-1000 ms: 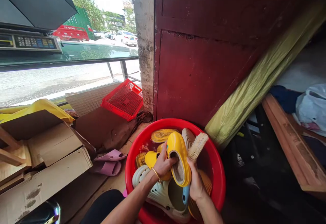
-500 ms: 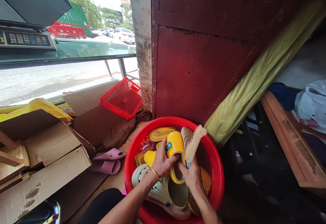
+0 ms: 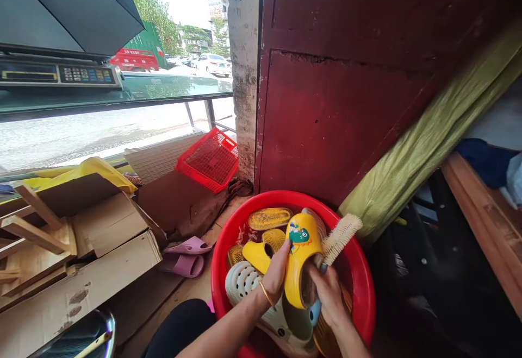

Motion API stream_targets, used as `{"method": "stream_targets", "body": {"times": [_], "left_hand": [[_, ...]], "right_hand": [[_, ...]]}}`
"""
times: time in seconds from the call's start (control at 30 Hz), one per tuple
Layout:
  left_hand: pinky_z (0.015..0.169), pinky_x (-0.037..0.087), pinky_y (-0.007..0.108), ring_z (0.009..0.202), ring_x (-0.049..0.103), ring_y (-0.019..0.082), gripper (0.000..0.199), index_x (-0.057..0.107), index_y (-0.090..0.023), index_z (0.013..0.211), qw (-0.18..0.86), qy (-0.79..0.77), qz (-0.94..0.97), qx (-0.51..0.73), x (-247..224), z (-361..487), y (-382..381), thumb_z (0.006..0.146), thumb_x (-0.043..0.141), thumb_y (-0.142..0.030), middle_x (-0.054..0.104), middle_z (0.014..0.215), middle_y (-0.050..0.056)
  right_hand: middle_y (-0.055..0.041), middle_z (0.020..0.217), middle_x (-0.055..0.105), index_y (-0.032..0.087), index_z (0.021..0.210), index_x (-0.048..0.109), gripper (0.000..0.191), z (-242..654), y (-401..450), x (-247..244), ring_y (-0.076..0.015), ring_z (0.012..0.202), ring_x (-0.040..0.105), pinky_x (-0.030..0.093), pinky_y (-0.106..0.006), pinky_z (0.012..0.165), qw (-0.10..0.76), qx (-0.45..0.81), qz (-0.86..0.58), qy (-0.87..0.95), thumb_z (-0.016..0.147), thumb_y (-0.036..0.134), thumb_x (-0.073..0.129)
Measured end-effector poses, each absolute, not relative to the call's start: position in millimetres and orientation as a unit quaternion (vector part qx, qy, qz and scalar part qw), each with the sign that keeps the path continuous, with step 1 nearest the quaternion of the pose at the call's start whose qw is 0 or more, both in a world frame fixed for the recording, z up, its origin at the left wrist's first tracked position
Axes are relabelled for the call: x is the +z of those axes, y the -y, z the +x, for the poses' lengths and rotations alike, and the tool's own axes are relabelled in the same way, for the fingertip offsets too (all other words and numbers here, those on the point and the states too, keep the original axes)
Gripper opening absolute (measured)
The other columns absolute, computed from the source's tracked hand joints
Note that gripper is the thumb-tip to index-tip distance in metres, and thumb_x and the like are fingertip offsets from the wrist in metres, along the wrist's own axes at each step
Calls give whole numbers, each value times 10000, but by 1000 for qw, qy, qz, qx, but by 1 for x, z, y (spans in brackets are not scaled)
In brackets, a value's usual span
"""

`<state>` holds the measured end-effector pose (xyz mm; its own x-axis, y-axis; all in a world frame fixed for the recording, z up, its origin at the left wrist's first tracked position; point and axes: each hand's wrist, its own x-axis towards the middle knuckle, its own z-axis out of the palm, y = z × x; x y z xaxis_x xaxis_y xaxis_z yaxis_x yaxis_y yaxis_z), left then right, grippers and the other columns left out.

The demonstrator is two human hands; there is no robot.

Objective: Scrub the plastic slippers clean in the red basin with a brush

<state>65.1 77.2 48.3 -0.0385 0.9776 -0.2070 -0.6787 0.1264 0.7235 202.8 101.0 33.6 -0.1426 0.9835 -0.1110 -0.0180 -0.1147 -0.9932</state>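
Observation:
My left hand is closed round the side of a yellow clog with a green dinosaur picture on its toe. The clog is tilted, its opening facing me. A scrub brush with pale bristles is in my right hand, bristle end pointing up and right. My right fingers reach to the clog's opening; their tips are partly hidden. Beneath both hands stands a red basin of footwear. A large whitish clog, another yellow shoe and a yellow sole show inside it.
Pink slippers lie on the floor left of the basin. Further left are a cardboard box and a wooden stool. A red crate leans near the pillar. Behind the basin rises a dark red door.
The yellow clog has turned so more of its dinosaur picture and opening show. The brush has tilted further right. The whole view has shifted, with the scene sitting further right and slightly lower.

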Motion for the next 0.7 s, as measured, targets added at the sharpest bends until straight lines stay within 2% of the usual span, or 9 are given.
{"method": "stream_targets", "body": {"times": [0.13,0.23,0.3,0.37,0.43,0.5,0.6,0.63,0.7], "left_hand": [[1007,587,493,1108,761,358,784,690,-113,1320,768,-240,143,577,62,56,-73,906,526,-758,817,1128,179],[983,607,486,1056,782,349,777,658,-108,1364,741,-256,93,614,71,39,-78,919,534,-733,820,1118,184],[959,624,457,1026,793,329,731,652,-113,1373,702,-296,65,644,73,26,-85,932,559,-688,822,1119,179],[919,642,423,990,801,307,686,657,-110,1362,654,-343,52,672,73,14,-93,947,568,-650,824,1108,174],[878,656,398,959,806,289,661,665,-114,1350,610,-384,49,691,72,5,-100,960,560,-637,828,1097,164],[868,660,387,964,805,280,641,676,-126,1340,580,-412,61,700,69,-1,-104,963,561,-631,830,1100,152],[957,636,402,1085,779,291,600,703,-148,1311,547,-432,104,710,64,-1,-105,953,592,-615,823,1153,139],[1014,612,417,1159,753,300,590,708,-158,1307,536,-438,127,711,61,1,-104,944,608,-613,812,1200,134],[1134,533,445,1313,667,315,591,704,-193,1326,510,-458,189,704,54,10,-103,913,653,-613,764,1331,111]], "right_hand": [[12,778,689,205,1302,620,765,201,-93,48,-141,471,566,443,-234,372,388,585,-497,510,766,737,743],[-26,902,727,223,1527,450,873,204,-95,56,-124,436,536,431,-240,359,400,534,-521,532,868,780,586],[-37,868,739,210,1614,344,919,210,-98,55,-153,466,579,440,-247,374,405,498,-532,553,912,780,507],[-28,734,726,174,1606,400,882,220,-98,53,-189,504,624,482,-262,420,378,476,-518,601,940,746,478],[-41,693,737,186,1507,576,725,230,-95,51,-223,598,696,568,-291,546,315,458,-479,679,961,657,493],[-71,871,810,245,1422,676,547,237,-88,53,-251,838,774,619,-319,780,232,444,-416,759,980,522,512],[-65,1284,771,303,1436,665,478,239,-79,55,-250,1197,714,541,-332,1042,161,438,-350,812,999,380,488],[-65,1316,757,304,1448,655,484,236,-78,53,-245,1203,711,540,-327,1042,164,435,-355,811,1004,374,474],[-80,1197,794,292,1446,657,499,229,-79,47,-239,1038,763,598,-303,903,186,428,-396,791,1003,410,459]]}}
